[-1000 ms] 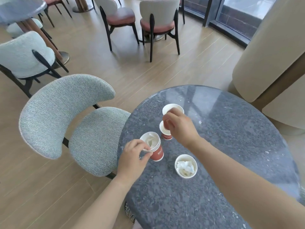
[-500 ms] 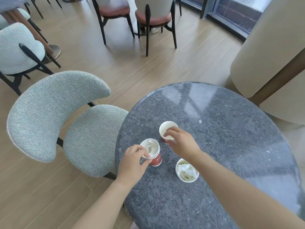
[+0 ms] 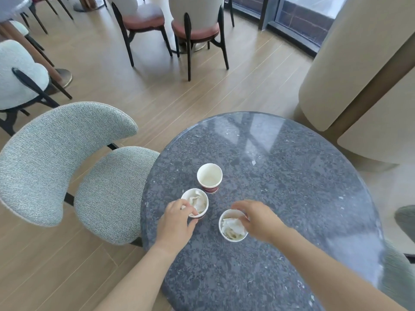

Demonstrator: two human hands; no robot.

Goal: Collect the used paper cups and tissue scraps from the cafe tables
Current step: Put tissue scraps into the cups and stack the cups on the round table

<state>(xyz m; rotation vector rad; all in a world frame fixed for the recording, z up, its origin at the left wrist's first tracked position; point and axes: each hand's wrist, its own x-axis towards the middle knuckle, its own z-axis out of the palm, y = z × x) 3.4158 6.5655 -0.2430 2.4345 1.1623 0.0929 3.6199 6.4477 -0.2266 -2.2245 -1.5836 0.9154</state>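
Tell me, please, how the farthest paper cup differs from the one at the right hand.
The farthest cup is empty; the right-hand cup holds crumpled tissue. The farthest cup stands untouched; the right hand grips the right-hand cup's rim. Both stand upright on the table.

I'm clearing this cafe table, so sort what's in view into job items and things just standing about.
Job: empty cup; left tissue cup, rim held by left hand; right tissue cup, right hand at its rim.
Not the job: table; grey chair; red-seated chairs.
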